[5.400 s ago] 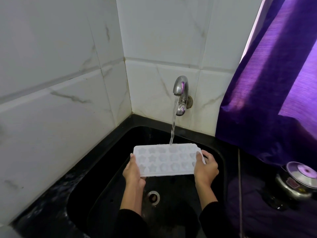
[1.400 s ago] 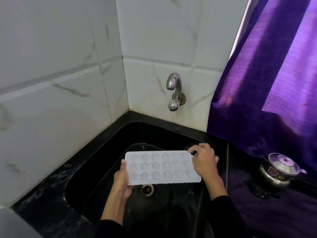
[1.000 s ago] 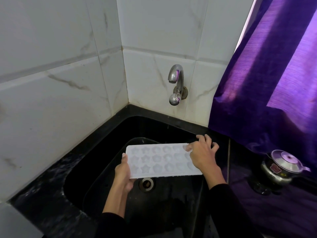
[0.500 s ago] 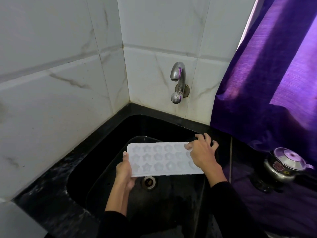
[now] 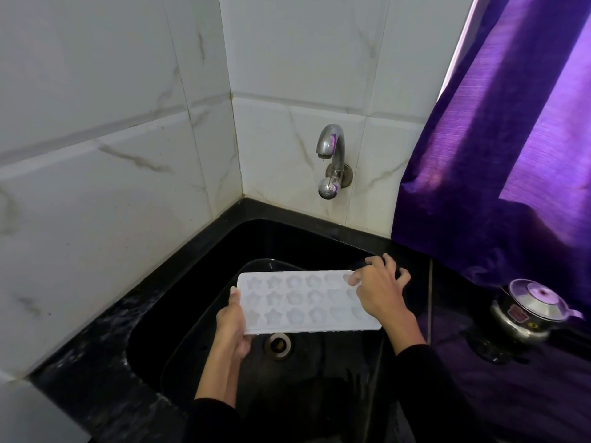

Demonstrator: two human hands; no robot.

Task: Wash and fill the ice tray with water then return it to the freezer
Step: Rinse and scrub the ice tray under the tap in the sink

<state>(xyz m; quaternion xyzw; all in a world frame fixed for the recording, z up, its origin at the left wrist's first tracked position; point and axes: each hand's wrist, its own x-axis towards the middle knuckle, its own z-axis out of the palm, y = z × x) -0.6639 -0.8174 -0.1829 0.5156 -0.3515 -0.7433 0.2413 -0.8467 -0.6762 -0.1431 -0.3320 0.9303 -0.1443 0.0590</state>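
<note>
Sink (image 5: 198, 282) basin lies under the ice tray (image 5: 300, 303), level above the drain, light, stiff, wet-slick, best taken by its short ends: my left hand (image 5: 232, 327) grips one, my right hand (image 5: 380, 292) rests fingers spread on the other; tap (image 5: 331, 155) now off, earlier running.

White marbled wall tiles (image 5: 112, 155) close the left and back; the curved chrome tap (image 5: 331, 155) juts above the black sink basin (image 5: 192, 314); purple curtain (image 5: 495, 171) crowds the right.
</note>
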